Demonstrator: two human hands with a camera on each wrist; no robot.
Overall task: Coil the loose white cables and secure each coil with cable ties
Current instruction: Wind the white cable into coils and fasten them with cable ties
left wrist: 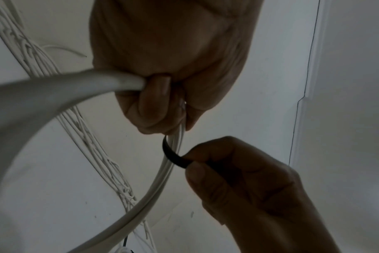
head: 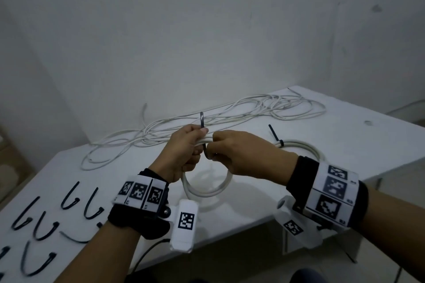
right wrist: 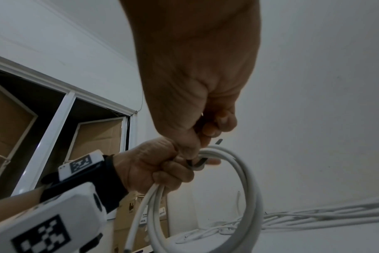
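My left hand (head: 187, 145) grips the top of a white cable coil (head: 207, 190) and holds it up above the table. A black cable tie (head: 202, 119) stands up behind the left fingers and curves under the bundle. My right hand (head: 230, 149) pinches the tie's lower end between thumb and forefinger, close against the left hand. In the left wrist view the left hand (left wrist: 162, 71) clasps the coil (left wrist: 54, 89), and the right hand (left wrist: 238, 171) pinches the cable tie (left wrist: 173, 156). In the right wrist view the cable tie (right wrist: 197, 162) crosses the coil (right wrist: 244, 171) beside the left hand (right wrist: 151, 166).
Loose white cables (head: 230, 117) sprawl across the back of the white table (head: 345, 167). A tied coil (head: 305, 147) with a black tie lies at the right. Several spare black ties (head: 46, 220) lie at the front left. Cardboard boxes (right wrist: 93, 137) stand beyond the table.
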